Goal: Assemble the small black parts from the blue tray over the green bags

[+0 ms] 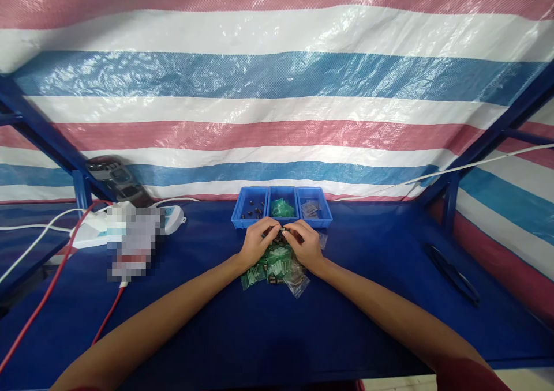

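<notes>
My left hand (258, 242) and my right hand (305, 244) meet at the middle of the blue table, fingers closed in pinches around small dark pieces, too small to make out. Beneath and in front of them lies a pile of green packets (277, 262), clear plastic bags (298, 284) and dark small parts. Just beyond my hands stand three joined blue bins: the left bin (239, 206) holds several small dark parts, the middle one (283, 190) green packets, the right one (325, 209) clear bags.
On the left are a white power strip (89, 236), red and white cables (64, 252), a pixelated object (136, 244) and a dark device (121, 177). Black glasses (452, 273) lie at the right. Striped sheeting (277, 108) hangs behind, between blue frame posts (489, 131).
</notes>
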Tool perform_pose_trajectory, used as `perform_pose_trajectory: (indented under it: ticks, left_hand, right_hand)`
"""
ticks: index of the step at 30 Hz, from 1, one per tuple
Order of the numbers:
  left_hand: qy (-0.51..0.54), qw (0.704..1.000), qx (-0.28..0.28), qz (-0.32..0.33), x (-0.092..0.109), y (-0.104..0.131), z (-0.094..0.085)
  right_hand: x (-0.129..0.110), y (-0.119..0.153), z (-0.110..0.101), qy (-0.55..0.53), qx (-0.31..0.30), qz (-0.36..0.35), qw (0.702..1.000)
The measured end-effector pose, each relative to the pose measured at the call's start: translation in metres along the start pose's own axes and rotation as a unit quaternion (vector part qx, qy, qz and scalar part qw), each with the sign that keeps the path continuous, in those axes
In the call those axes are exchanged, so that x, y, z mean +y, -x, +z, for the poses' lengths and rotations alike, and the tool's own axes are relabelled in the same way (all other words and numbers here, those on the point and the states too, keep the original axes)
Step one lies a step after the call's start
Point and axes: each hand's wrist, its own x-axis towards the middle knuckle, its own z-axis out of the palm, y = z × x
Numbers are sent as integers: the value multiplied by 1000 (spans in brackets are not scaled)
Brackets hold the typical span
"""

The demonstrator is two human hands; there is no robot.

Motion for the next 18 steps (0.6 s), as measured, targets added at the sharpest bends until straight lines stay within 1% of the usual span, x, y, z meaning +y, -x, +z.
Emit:
perform_pose_trajectory:
  ticks: [18]
  left_hand:
    - [-7,1000,-6,3,0,1,0]
  right_hand:
    - [0,0,0,4,6,9,1000]
